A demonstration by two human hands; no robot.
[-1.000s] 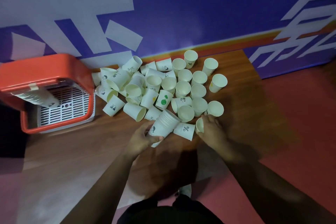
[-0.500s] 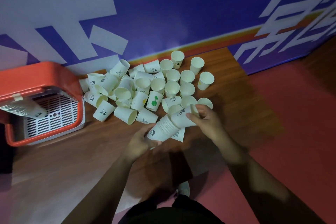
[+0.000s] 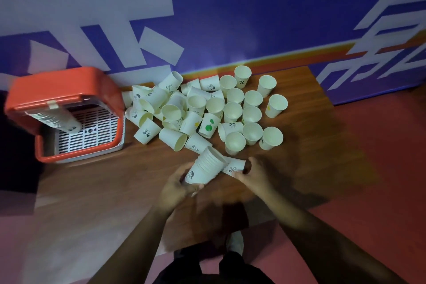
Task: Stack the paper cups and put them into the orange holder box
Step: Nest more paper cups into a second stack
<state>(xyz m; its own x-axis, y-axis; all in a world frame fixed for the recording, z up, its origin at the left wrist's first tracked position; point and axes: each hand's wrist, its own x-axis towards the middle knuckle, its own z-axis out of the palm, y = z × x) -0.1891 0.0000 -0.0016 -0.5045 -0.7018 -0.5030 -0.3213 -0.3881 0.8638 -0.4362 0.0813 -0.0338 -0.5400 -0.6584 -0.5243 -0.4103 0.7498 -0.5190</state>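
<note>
1. Cups nested into a stack (image 3: 207, 166) lie tilted in the left hand (image 3: 176, 188), rims pointing up and away toward the pile. The hand's fingers (image 3: 178, 174) curl round the stack's lower end, just above the wooden counter (image 3: 115, 187).
2. The right hand (image 3: 257, 176) is just beside the stack's rims. Its fingers (image 3: 253, 164) are wrapped round a single percent-marked cup (image 3: 233, 168), which lies on its side.
3. Loose paper cups (image 3: 230, 108) cover the counter beyond both hands. Those on the right mostly stand upright, and those on the left are tipped over and heaped. One green-printed cup (image 3: 208, 125) sits near the middle.
4. The orange holder box (image 3: 57, 85) stands at the counter's left end, near the pile. A second stack (image 3: 55, 120) lies inside it, over a white slotted grille (image 3: 92, 136).
5. A blue wall (image 3: 253, 18) with white shapes rises behind the counter. Red floor (image 3: 380, 168) lies to the right, and a shoe (image 3: 235, 242) shows between the forearms.
</note>
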